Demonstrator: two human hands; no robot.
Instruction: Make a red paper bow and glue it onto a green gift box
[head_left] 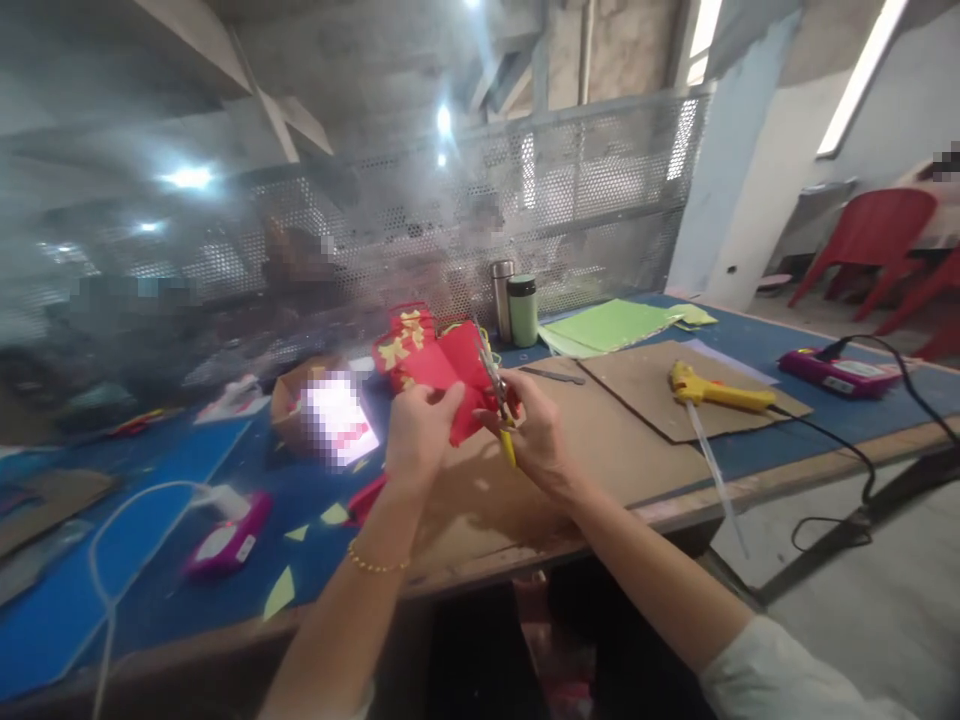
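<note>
My left hand (424, 425) is closed, its thumb and fingers pinching a folded red sheet (463, 362) that looks like paper or felt. In my right hand (536, 425) is a pair of scissors (489, 362) with yellow handles. Its metal blades point up and away beside the red sheet's right edge; whether they touch it I cannot tell. Just behind my left hand lie red pieces with yellow bows (411, 330). A brown cardboard sheet (615, 440) lies under both hands.
A yellow glue gun (720, 393) rests on cardboard at right, its cord trailing off the table edge. Behind stand a green flask (523, 312) and green sheets (611, 325). At left are a lit phone (341, 420), a purple power strip (229, 540) and pale scraps (281, 592).
</note>
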